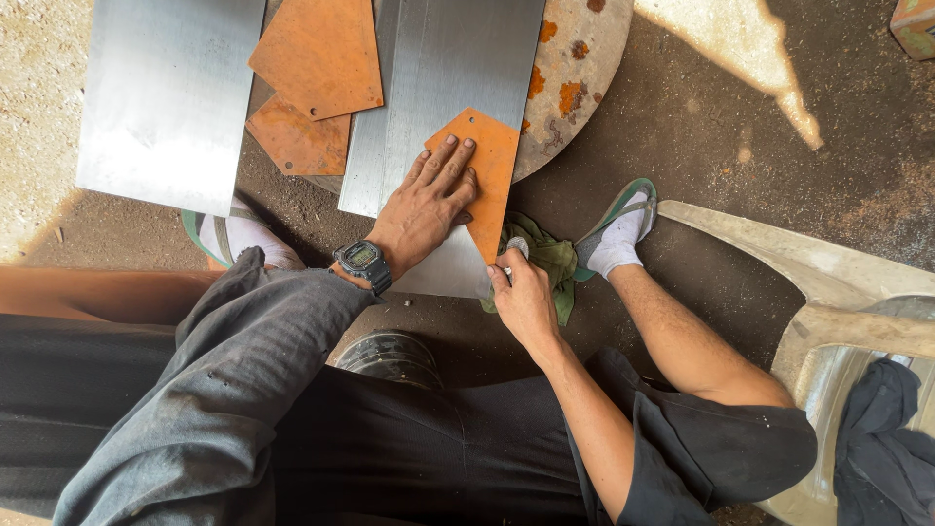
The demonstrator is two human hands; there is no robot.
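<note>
My left hand (429, 200) lies flat, fingers spread, pressing an orange rusty metal template (492, 166) onto a shiny steel sheet (438, 68). A dark wristwatch (363, 263) sits on that wrist. My right hand (524, 297) is closed around a small metal tool with a knurled silver end (518, 246), its tip at the template's lower corner. A green cloth (555, 258) lies just under and beside the right hand.
Another steel sheet (166, 97) lies at the left. Two more rusty orange plates (317, 58) rest on a round rusted metal base (575, 68). My feet wear white socks and green sandals (618, 229). A pale plastic chair (838, 292) with dark cloth stands at the right.
</note>
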